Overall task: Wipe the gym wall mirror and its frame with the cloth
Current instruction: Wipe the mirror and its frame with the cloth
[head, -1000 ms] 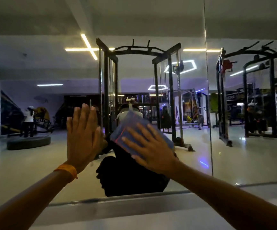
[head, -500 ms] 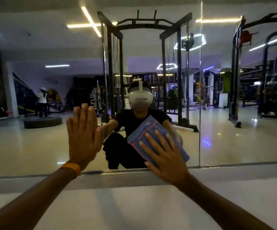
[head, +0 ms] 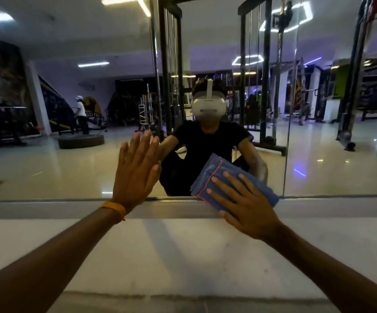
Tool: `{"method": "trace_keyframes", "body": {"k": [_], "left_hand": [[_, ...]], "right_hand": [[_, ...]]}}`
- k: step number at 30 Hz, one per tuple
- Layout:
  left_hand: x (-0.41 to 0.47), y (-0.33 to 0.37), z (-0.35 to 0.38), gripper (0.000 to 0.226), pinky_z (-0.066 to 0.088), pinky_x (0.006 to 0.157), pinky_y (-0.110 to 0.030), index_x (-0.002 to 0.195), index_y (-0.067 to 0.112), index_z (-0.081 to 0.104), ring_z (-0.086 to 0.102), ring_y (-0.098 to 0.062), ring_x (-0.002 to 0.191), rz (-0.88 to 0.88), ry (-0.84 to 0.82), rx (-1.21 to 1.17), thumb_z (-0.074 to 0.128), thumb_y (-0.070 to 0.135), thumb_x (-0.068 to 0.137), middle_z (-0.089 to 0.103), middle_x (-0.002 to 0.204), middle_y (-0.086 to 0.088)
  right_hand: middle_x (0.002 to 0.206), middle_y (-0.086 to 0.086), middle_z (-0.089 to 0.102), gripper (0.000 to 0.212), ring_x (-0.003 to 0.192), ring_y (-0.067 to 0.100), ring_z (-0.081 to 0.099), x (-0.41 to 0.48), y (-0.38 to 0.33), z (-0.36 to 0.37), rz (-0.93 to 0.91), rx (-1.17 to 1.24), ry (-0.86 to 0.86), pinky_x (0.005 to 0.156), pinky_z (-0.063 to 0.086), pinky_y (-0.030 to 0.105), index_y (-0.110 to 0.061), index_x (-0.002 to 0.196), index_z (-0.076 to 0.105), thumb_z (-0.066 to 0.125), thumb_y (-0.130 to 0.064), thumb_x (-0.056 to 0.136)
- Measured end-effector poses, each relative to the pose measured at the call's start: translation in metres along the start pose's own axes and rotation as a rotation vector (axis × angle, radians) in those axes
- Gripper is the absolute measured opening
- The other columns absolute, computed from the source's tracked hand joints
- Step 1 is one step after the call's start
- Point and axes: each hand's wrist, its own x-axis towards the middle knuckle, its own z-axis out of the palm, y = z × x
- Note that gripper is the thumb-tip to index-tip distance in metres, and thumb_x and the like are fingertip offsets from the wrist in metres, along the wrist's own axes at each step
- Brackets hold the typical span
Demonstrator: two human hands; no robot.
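Note:
The wall mirror [head: 59, 159] fills the upper view and reflects the gym and a seated person. Its grey metal frame strip [head: 36, 208] runs along the bottom edge. My left hand [head: 135, 175], with an orange band at the wrist, lies flat on the glass with fingers straight up. My right hand [head: 244, 204] presses a folded blue cloth [head: 214, 175] with a red stripe against the glass, fingers spread. The cloth's lower edge reaches the frame strip, and my palm overlaps the strip.
A vertical seam [head: 286, 132] between mirror panels runs just right of the cloth. Below the frame, a pale wall band [head: 183, 251] ends at a ledge [head: 183, 294]. The cable machine, tyre and other gym gear appear only as reflections.
My right hand has slid the cloth down and to the right, from mid-glass to the mirror's bottom edge. My view has dropped with it. The left hand has stayed planted on the glass.

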Motion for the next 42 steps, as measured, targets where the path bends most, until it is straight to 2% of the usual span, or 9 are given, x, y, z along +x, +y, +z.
{"method": "trace_keyframes", "body": {"k": [2,6,9,16,19,24,32,36,42], "left_hand": [[-0.004,-0.003,0.0,0.065,0.01,0.126,-0.063,0.163,0.005,0.021,0.008,-0.037,0.159,-0.005,0.013,-0.016,0.032,0.035,0.106,0.01,0.172,-0.017],[-0.033,-0.027,-0.003,0.067,0.01,0.126,-0.064,0.163,0.006,0.019,0.008,-0.036,0.16,-0.061,0.0,-0.019,0.034,0.036,0.105,0.009,0.172,-0.017],[-0.045,-0.043,-0.007,0.067,0.011,0.126,-0.064,0.163,0.005,0.019,0.009,-0.037,0.159,-0.031,-0.023,0.003,0.035,0.034,0.105,0.01,0.172,-0.018],[-0.051,-0.054,-0.003,0.067,0.009,0.128,-0.059,0.162,0.002,0.019,0.009,-0.037,0.159,-0.016,-0.023,-0.015,0.033,0.034,0.106,0.011,0.171,-0.019],[-0.062,-0.064,-0.001,0.067,0.008,0.128,-0.059,0.162,0.001,0.019,0.008,-0.036,0.16,-0.034,0.0,-0.04,0.033,0.033,0.106,0.009,0.172,-0.018],[-0.075,-0.078,0.001,0.066,0.008,0.128,-0.059,0.161,0.0,0.022,0.011,-0.038,0.159,-0.006,0.021,-0.057,0.035,0.032,0.105,0.011,0.172,-0.018],[-0.076,-0.079,0.006,0.065,0.006,0.129,-0.057,0.161,0.0,0.023,0.012,-0.039,0.159,0.0,0.039,-0.049,0.036,0.032,0.106,0.012,0.171,-0.019],[-0.076,-0.077,0.005,0.066,0.009,0.127,-0.062,0.161,0.0,0.023,0.011,-0.039,0.159,-0.01,0.059,-0.085,0.038,0.03,0.105,0.013,0.171,-0.019],[-0.053,-0.057,0.007,0.067,0.004,0.127,-0.061,0.162,0.002,0.022,0.01,-0.042,0.158,-0.041,0.123,-0.108,0.04,0.03,0.104,0.012,0.17,-0.022]], "right_hand": [[0.167,0.01,0.03,0.054,0.157,0.031,0.017,-0.009,0.028,-0.01,-0.012,-0.01,0.008,0.128,0.009,0.05,-0.023,0.16,0.029,0.024,-0.046,0.111],[0.166,0.013,0.028,0.054,0.159,0.034,0.011,-0.046,0.057,-0.03,0.125,0.018,0.027,0.128,0.007,0.054,-0.022,0.16,0.027,0.024,-0.044,0.111],[0.166,0.014,0.027,0.055,0.158,0.037,0.013,-0.019,0.031,-0.026,0.158,0.056,0.055,0.127,0.007,0.058,-0.019,0.159,0.029,0.027,-0.043,0.11],[0.171,0.009,0.02,0.06,0.159,0.033,0.013,0.096,-0.045,-0.001,-0.017,0.077,0.002,0.128,0.009,0.055,-0.021,0.163,0.029,0.038,-0.042,0.107],[0.171,0.008,0.018,0.059,0.159,0.031,0.012,0.07,-0.018,-0.009,-0.102,0.045,-0.074,0.128,0.009,0.053,-0.021,0.163,0.029,0.034,-0.043,0.109],[0.168,0.011,0.027,0.057,0.158,0.036,0.016,-0.007,0.021,-0.025,-0.001,-0.033,-0.166,0.125,0.017,0.061,-0.024,0.162,0.026,0.027,-0.046,0.109],[0.171,0.008,0.018,0.058,0.159,0.032,0.011,0.13,-0.082,0.0,-0.132,0.069,-0.104,0.129,0.002,0.05,-0.019,0.163,0.03,0.035,-0.041,0.109],[0.171,0.008,0.02,0.059,0.159,0.031,0.013,0.08,-0.042,-0.01,-0.147,0.011,-0.176,0.128,0.013,0.053,-0.019,0.163,0.029,0.032,-0.044,0.109],[0.17,0.012,0.021,0.06,0.158,0.037,0.015,-0.027,0.039,-0.057,0.127,-0.08,-0.284,0.122,0.024,0.063,-0.023,0.163,0.026,0.032,-0.048,0.109]]}}
